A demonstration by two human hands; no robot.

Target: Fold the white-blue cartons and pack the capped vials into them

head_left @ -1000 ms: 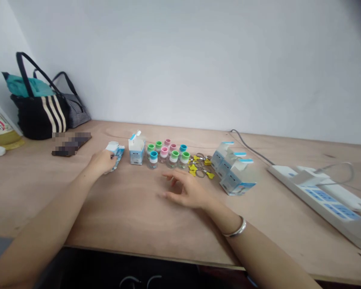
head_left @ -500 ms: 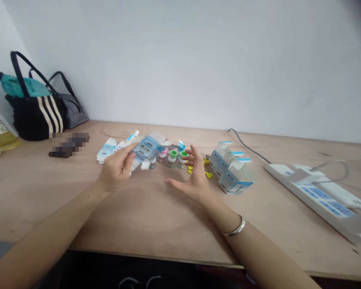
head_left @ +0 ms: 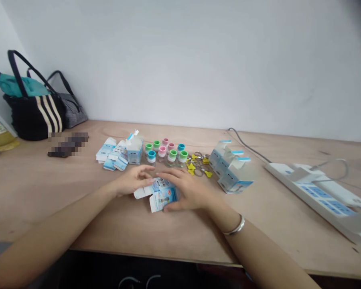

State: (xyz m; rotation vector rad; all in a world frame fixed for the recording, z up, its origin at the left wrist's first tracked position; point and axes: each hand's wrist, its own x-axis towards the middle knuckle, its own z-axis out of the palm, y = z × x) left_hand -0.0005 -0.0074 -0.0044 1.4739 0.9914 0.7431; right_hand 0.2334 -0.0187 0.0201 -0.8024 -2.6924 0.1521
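Nearer me than the colour-rimmed bottles [head_left: 172, 158], I am apparently positioning a blue-and-white printed carton [head_left: 162, 198]: left hand [head_left: 132, 180] loosely spread, right hand [head_left: 191, 190] spanning its side, grip undetermined; next, it is seemingly calling for light opposing pressure.

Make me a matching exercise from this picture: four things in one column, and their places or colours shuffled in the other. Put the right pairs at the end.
Things
1. Front carton
2. Jars
3. Power strip
4. Bracelet

Places or colours
A. Silver-coloured
B. Between the left hand and the right hand
C. On the right side of the picture, white with blue panels
D. Grouped together, with green, pink and blue tops

Right pairs: 1-B, 2-D, 3-C, 4-A
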